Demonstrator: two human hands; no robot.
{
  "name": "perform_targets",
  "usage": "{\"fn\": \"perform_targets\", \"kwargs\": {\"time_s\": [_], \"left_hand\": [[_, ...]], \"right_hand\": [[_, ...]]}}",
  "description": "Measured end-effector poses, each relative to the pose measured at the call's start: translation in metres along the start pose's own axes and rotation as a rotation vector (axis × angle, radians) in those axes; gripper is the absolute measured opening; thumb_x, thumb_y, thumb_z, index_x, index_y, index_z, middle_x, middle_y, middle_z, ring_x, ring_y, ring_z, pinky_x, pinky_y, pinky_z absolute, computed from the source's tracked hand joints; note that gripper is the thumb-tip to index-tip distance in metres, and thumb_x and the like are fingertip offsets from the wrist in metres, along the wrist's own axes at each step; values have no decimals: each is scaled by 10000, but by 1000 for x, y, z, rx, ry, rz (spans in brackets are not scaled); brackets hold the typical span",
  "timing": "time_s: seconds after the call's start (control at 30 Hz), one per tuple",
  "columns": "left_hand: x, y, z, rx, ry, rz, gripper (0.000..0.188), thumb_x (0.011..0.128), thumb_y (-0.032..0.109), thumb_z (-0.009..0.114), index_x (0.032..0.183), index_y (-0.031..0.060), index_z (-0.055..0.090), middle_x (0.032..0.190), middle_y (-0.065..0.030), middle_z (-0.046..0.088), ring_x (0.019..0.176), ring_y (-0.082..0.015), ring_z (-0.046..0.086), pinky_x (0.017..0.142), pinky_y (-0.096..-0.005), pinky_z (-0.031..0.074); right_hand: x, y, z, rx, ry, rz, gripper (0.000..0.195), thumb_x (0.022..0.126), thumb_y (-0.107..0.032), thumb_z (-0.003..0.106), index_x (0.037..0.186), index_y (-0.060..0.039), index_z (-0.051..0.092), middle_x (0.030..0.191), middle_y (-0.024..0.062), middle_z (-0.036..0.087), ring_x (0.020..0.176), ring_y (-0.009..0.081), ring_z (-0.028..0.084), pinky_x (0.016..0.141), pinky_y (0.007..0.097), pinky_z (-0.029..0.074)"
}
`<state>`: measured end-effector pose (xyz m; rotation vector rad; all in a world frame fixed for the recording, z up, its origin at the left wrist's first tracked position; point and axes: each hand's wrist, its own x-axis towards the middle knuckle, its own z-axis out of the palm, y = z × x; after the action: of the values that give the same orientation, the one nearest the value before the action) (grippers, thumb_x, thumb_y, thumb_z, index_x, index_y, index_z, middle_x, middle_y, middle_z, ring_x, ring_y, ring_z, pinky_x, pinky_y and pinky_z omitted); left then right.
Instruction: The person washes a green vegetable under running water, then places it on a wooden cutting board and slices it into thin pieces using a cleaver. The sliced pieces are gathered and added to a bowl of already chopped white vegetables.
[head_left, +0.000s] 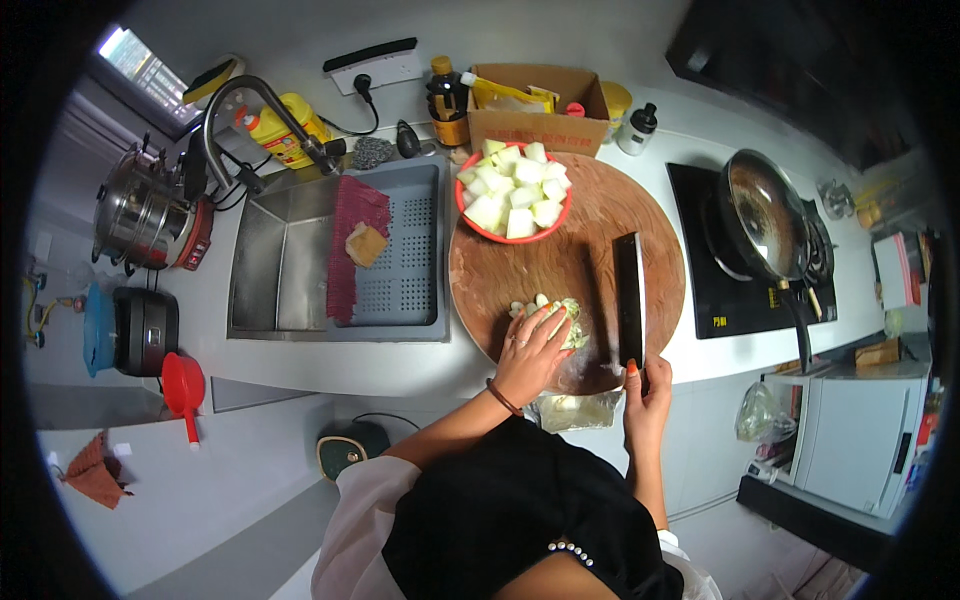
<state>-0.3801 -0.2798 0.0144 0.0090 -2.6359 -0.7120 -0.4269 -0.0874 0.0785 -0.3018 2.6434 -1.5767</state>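
My left hand (531, 346) lies over a small pile of chopped pale green-white vegetable (576, 324), near the front of a round wooden chopping board (652, 202). Its fingers curve over the pieces and hide part of them. At the board's right side, my right hand (649, 386) grips the handle end of a cleaver (630, 292). The cleaver's dark blade points away from me, apart from the pile. A red plastic bowl (514, 239) heaped with pale cut melon-like chunks (510, 187) sits at the back left of the board.
Left of the board is a steel sink (281, 270) with a grey drain basket (405, 300). A wok (765, 217) rests on the black cooktop (720, 307) to the right. Behind the board stand a cardboard box (536, 135) and a dark sauce bottle (448, 101).
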Motion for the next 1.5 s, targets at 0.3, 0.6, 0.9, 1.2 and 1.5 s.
{"fn": "perform_targets", "kwargs": {"time_s": [0.3,0.6,0.9,1.2,1.5], "left_hand": [[17,-14,-17,-158,91,-35,115,810,127,703,901,63,674,1082,-78,607,961,-288,593,823,-386,487],[31,-31,-28,-133,51,-19,214,826,109,674,1039,89,679,1118,-64,595,983,-271,594,800,-378,492],[60,-95,-74,-378,58,-26,189,860,88,662,1043,40,666,1057,-107,607,894,-292,636,746,-370,521],[118,-195,-96,-421,235,-183,185,886,60,630,1070,41,629,1034,-119,595,878,-264,631,740,-337,519],[160,-319,-39,-510,233,-299,290,866,158,607,1136,50,600,1027,-186,587,955,-366,596,825,-421,489]], "right_hand": [[20,25,37,-641,98,-245,354,829,-101,708,1180,-144,683,1120,32,620,835,177,598,795,343,344],[28,27,62,-641,68,-210,415,785,-69,715,1189,-158,682,1197,69,593,1002,239,600,889,396,381],[32,17,64,-830,-41,-184,411,799,-66,678,1194,-178,687,1227,67,609,1118,299,532,944,417,398],[81,-106,151,-410,-1,-393,412,722,75,705,1111,-60,681,1189,136,629,1090,309,578,927,397,460],[158,-151,309,115,-103,-330,364,857,60,585,1209,-32,615,1279,153,560,1188,307,552,989,362,457]]}}
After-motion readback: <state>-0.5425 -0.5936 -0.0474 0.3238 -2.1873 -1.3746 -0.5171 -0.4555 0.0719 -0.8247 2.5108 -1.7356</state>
